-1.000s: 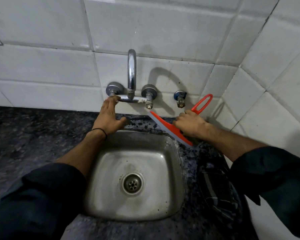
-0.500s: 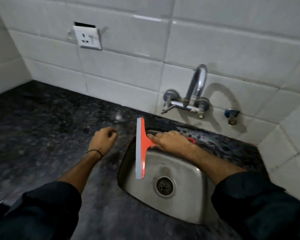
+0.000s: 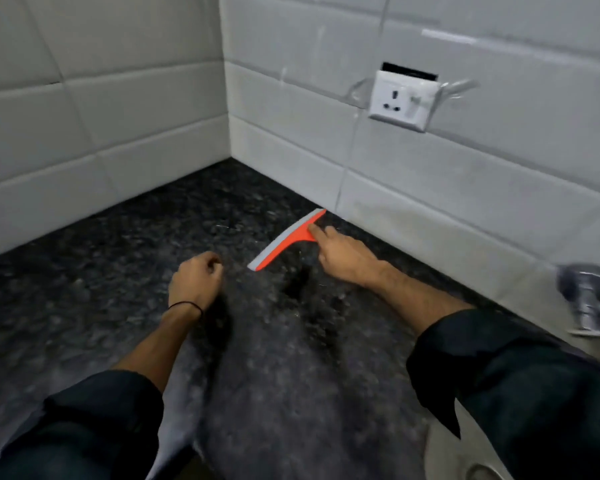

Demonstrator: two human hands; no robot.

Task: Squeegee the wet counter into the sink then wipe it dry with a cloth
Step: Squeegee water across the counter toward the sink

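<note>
Fingers: my right hand (image 3: 343, 256) clamps the orange squeegee (image 3: 286, 239), index finger laid along its back; my left hand (image 3: 194, 280) is curled closed, holding nothing.
Squeegee: blade down on the counter (image 3: 101, 289), centre of frame, one tip near the tiled wall (image 3: 395, 202).
Change: half a second ago it hung over the sink; now far from it, tap (image 3: 589, 299) at right edge.
Meaning: a fresh stroke toward the sink is set up, I judge.

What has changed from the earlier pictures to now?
The right hand carried the squeegee from over the sink leftward along the counter to the back wall, below the socket. The grip on it is unchanged. The left hand remains a loose, empty fist.
</note>
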